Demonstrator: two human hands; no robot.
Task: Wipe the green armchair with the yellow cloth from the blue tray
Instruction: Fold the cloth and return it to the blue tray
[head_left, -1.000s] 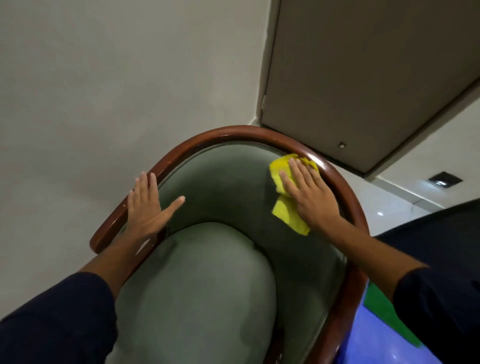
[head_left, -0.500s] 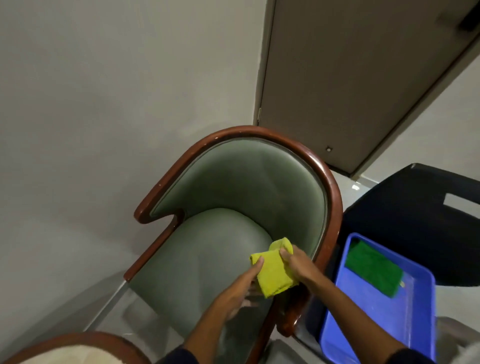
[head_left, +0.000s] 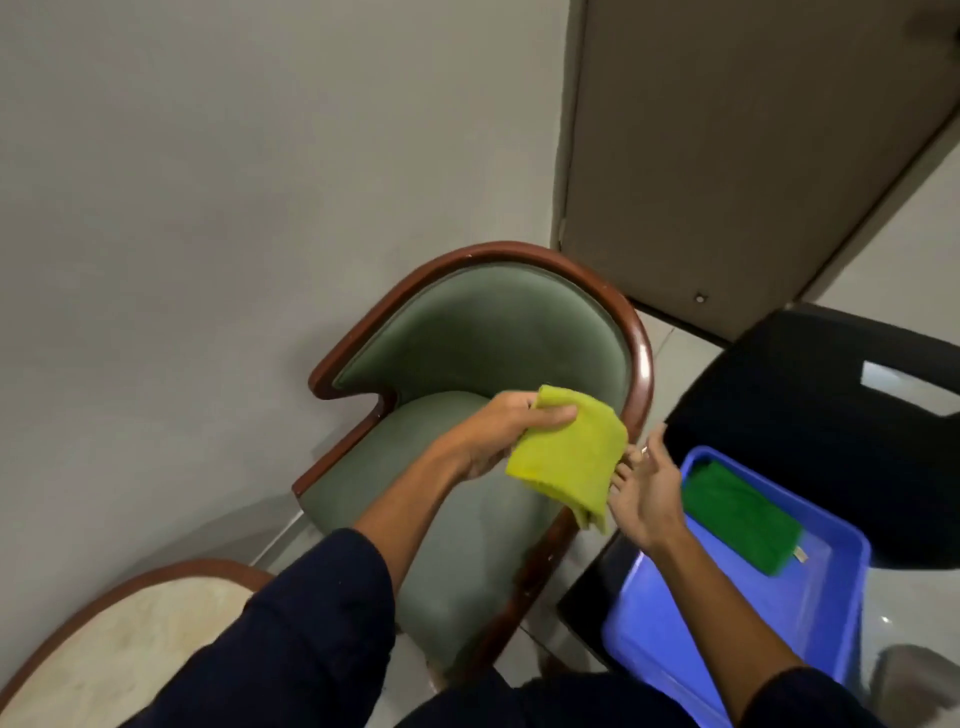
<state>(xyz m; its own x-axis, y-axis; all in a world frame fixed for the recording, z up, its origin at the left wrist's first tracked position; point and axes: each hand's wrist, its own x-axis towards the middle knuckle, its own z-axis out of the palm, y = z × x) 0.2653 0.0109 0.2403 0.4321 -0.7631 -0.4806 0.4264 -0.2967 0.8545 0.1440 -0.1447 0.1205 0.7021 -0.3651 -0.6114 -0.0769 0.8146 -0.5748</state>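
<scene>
My left hand (head_left: 498, 436) pinches the yellow cloth (head_left: 569, 460) above the green armchair (head_left: 467, 364) seat. My right hand (head_left: 647, 496) hangs open beside it, fingertips touching, over the blue tray (head_left: 810, 597).

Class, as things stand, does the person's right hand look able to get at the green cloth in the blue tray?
Probably yes: the right hand is open and empty just above the blue tray, and the green cloth lies uncovered close beside it.

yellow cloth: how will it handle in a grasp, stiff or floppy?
Likely floppy: the yellow cloth droops below the left hand, which pinches one edge. Probably light, since that pinch alone carries it. Unlikely to slip: its surface looks napped. The right hand is open beside it.
</scene>
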